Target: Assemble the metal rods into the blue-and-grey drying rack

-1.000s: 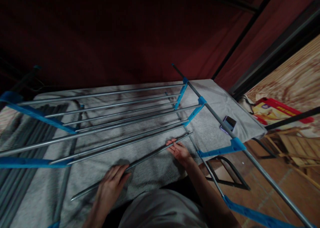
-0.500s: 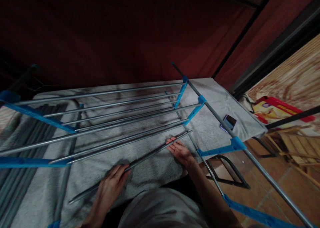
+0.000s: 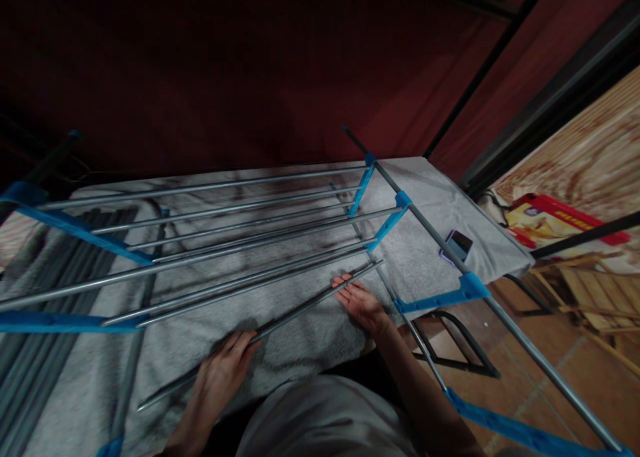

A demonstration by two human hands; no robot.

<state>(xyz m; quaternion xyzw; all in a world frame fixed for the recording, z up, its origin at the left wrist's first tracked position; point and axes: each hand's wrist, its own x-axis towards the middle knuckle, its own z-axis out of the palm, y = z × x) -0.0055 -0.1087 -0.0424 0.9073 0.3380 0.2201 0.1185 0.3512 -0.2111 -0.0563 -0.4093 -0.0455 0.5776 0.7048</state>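
A thin grey metal rod (image 3: 295,312) slants across my lap side of the rack, its right end raised toward the blue brackets. My left hand (image 3: 225,363) is closed over the rod, knuckles up, left of its middle. Palm up, my right hand (image 3: 361,305) supports the rod near its right end, with the fingers bent beneath it. Beyond both hands stands a drying rack frame of several parallel metal bars (image 3: 240,243). Its bars join blue plastic brackets (image 3: 387,227) on the right and a blue bracket (image 3: 75,223) on the left.
The rack stands on a bed-like surface with a grey blanket (image 3: 295,350). Several loose grey tubes (image 3: 55,330) lie at the left. On the right are a phone (image 3: 457,245), a long upright tube (image 3: 540,360), a red-yellow box (image 3: 560,220) and a wooden folding chair (image 3: 595,290).
Hardly anything differs. Both hands keep their places on the rod, and the view has shifted very slightly.
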